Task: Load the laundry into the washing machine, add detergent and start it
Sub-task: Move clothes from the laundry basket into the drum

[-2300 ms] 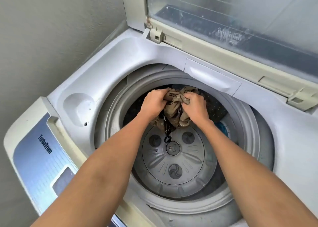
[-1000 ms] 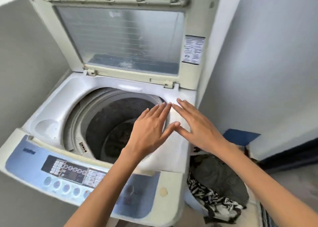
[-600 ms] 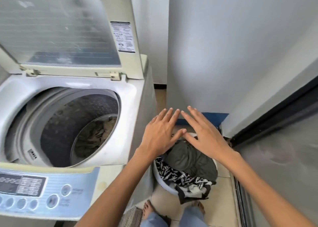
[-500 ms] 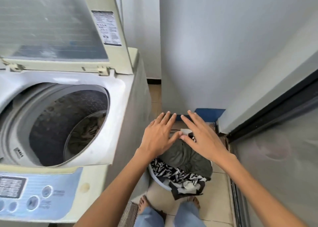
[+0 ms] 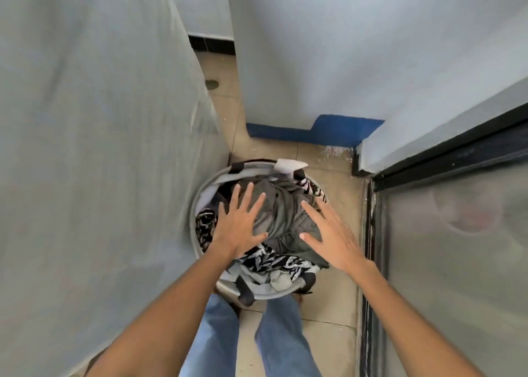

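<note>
Hands spread wide over a round laundry basket (image 5: 197, 205) on a tiled floor (image 5: 328, 311), seen from above in the head view. The left hand (image 5: 238, 228) hovers palm down, fingers fanned apart, above the left half of the heap, over a grey garment (image 5: 283, 213) and a black-and-white patterned cloth (image 5: 271, 261); whether the palm actually touches the fabric cannot be told. The right hand (image 5: 333, 235) is likewise flat and splayed, over the basket's right edge, gripping nothing. The two hands are apart, with the grey garment showing between them. The laundry sits piled in the basket, the grey garment on top in the middle, the patterned cloth below it toward the near rim and at the left side, and pale pieces (image 5: 288, 165) hanging over the far rim. The basket stands just beside the grey side panel of the washing machine (image 5: 94, 148), which fills the left of the view; its rim looks to be touching or nearly touching that panel. Two legs in blue jeans (image 5: 283, 339) stand at the basket's near side. A pale wall (image 5: 357, 48) with a blue strip (image 5: 323, 132) at its foot rises beyond the basket, and a dark-framed glass door (image 5: 457, 262) runs along the right.
</note>
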The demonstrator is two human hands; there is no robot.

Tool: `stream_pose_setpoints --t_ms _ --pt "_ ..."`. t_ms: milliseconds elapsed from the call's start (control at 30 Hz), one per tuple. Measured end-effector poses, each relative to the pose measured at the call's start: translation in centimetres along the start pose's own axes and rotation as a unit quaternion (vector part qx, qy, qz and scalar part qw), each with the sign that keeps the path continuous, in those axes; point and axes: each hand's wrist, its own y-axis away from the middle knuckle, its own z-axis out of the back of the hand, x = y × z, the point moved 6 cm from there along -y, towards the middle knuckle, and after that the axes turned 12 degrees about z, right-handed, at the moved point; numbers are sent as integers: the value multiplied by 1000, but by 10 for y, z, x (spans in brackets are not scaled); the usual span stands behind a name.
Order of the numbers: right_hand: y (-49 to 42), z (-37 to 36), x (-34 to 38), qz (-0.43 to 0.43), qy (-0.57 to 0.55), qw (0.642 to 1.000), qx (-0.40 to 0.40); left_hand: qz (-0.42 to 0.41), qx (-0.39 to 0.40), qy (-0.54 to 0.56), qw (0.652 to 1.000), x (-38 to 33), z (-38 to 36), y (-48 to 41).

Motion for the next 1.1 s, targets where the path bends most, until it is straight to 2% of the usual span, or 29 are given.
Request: stream_pose_setpoints --t_ms 200,333,433,667,867,1100 --pt "-41 -82 -51 -19 37 996 76 -14 25 42 999 -9 -59 -55" --pt "-55 -115 -59 -30 63 994 86 -27 10 5 1000 -12 -81 -66" --pt "-65 -112 -62 -25 81 995 52 -44 5 8 999 -16 -81 -67" --pt "-72 -74 -46 9 -34 998 -58 -67 -49 95 992 -10 -40 -64" --pt "-42 -24 -6 27 -92 982 -164 -71 -158 193 966 5 26 -28" --pt "-21 62 60 61 -122 959 -248 -39 -239 232 942 26 107 30"
